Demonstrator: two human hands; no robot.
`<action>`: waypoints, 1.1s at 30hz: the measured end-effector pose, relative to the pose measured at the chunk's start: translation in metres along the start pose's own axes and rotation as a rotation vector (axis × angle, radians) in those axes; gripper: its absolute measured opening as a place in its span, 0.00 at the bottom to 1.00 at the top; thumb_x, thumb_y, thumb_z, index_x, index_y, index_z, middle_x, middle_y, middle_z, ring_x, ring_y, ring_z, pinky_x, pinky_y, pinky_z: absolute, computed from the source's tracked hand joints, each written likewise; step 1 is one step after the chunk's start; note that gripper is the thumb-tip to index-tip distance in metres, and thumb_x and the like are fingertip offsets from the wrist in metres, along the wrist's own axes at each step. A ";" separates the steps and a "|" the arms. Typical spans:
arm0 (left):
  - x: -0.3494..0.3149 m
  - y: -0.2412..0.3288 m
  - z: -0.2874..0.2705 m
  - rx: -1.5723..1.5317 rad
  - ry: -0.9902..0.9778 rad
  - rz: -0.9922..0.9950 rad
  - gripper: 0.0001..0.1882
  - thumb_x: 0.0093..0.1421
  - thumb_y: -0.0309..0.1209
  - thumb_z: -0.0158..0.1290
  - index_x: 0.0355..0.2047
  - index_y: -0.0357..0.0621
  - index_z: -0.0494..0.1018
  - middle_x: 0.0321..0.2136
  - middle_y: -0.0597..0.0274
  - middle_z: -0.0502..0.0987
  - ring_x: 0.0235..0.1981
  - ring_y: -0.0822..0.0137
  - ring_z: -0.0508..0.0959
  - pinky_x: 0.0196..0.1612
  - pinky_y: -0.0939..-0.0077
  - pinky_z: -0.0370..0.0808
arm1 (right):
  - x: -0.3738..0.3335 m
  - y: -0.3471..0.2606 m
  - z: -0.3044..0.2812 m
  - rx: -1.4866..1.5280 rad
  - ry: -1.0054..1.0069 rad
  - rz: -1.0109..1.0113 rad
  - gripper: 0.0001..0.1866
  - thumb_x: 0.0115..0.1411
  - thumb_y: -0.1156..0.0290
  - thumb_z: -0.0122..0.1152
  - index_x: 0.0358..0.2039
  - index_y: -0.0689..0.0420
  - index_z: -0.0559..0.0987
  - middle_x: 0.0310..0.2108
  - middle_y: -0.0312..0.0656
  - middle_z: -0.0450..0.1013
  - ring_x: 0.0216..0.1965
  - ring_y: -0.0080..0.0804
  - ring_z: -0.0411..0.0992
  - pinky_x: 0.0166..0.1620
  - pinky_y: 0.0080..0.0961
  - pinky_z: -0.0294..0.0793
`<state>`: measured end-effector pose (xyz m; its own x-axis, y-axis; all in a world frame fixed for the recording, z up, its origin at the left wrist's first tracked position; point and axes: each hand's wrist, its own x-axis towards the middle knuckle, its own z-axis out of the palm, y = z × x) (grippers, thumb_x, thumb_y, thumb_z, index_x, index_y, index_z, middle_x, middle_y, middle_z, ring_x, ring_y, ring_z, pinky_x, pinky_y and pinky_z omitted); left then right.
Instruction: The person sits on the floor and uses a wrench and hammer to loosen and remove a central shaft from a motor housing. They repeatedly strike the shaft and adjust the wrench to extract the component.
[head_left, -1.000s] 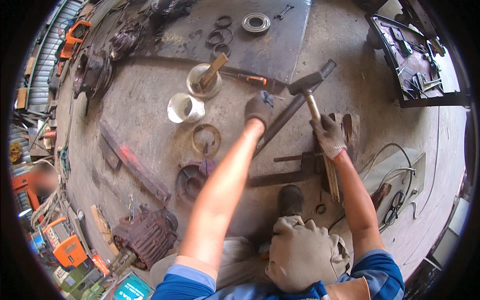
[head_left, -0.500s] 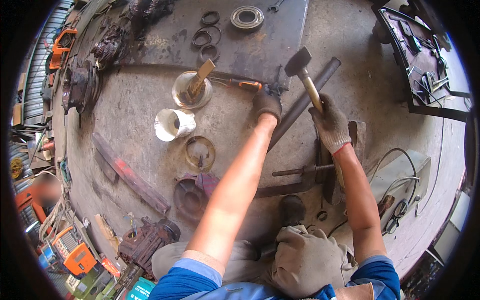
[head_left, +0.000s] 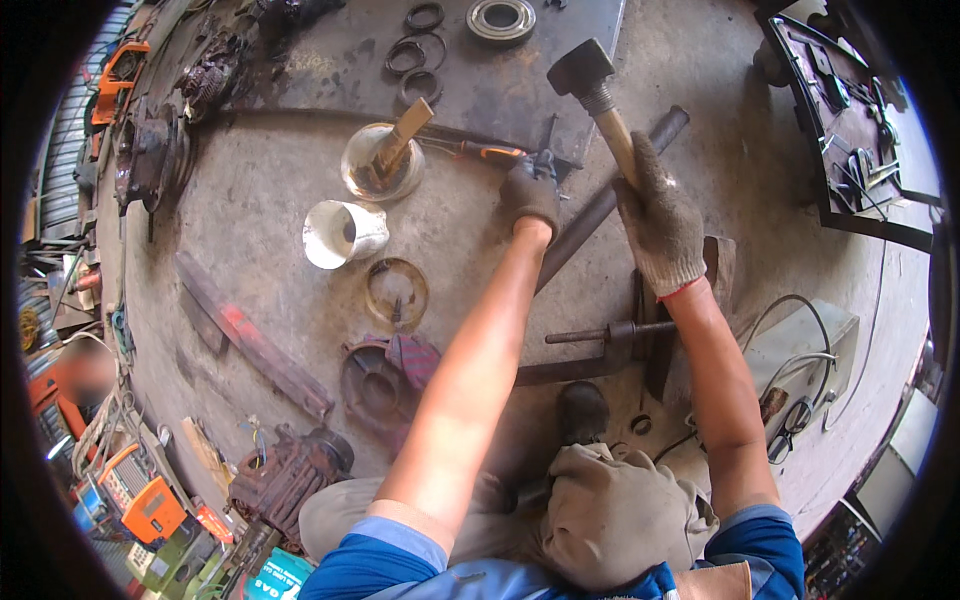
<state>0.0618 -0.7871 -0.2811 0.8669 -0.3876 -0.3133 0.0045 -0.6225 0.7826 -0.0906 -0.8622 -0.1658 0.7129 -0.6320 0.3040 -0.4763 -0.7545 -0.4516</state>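
Observation:
A hammer (head_left: 580,70) with a dark steel head and wooden handle is gripped in my gloved right hand (head_left: 665,215), its head raised above the left end of the work area. My left hand (head_left: 530,190), in a dark glove, is closed at the edge of the steel plate (head_left: 330,85). A dark metal piece (head_left: 551,130) sticks up just beyond its fingers; what they hold is mostly hidden. Next to that hand lies a screwdriver (head_left: 500,153) with an orange and black handle. A long dark round bar (head_left: 580,232) lies slanted between my two hands.
To the left are a pail (head_left: 352,182) with a flat wooden stick, a white cup (head_left: 372,238) and a ring (head_left: 372,300). Several seal rings (head_left: 418,88) and a bearing (head_left: 502,22) lie on the plate. A tool tray (head_left: 830,205) stands far right, a clamp (head_left: 620,345) nearer.
My right hand has lifted the hammer up and slightly left, with its head nearer the camera. My left hand stays almost in place, its fingers turned slightly.

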 end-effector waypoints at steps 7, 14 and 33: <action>0.014 -0.008 0.010 0.030 0.198 0.178 0.24 0.68 0.50 0.53 0.36 0.37 0.81 0.37 0.37 0.82 0.40 0.41 0.83 0.42 0.52 0.77 | 0.015 -0.004 0.002 -0.145 -0.302 0.105 0.31 0.67 0.63 0.60 0.70 0.41 0.65 0.34 0.55 0.77 0.33 0.57 0.78 0.34 0.52 0.76; 0.017 -0.015 0.014 -0.110 -0.078 -0.105 0.19 0.69 0.43 0.55 0.36 0.36 0.81 0.26 0.51 0.81 0.24 0.62 0.81 0.29 0.63 0.78 | 0.004 -0.013 -0.002 -0.039 -0.243 0.166 0.33 0.67 0.63 0.59 0.72 0.40 0.62 0.34 0.56 0.77 0.32 0.58 0.78 0.33 0.52 0.76; 0.013 -0.010 0.010 0.023 0.063 0.075 0.24 0.67 0.50 0.54 0.37 0.37 0.82 0.35 0.37 0.81 0.40 0.37 0.81 0.42 0.53 0.77 | 0.003 -0.017 -0.013 -0.085 -0.119 0.082 0.35 0.68 0.61 0.57 0.74 0.37 0.59 0.36 0.54 0.77 0.34 0.56 0.79 0.34 0.53 0.76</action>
<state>0.0684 -0.7931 -0.2984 0.8942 -0.3902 -0.2193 -0.0722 -0.6094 0.7896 -0.0875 -0.8539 -0.1463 0.7235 -0.6703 0.1649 -0.5737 -0.7168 -0.3963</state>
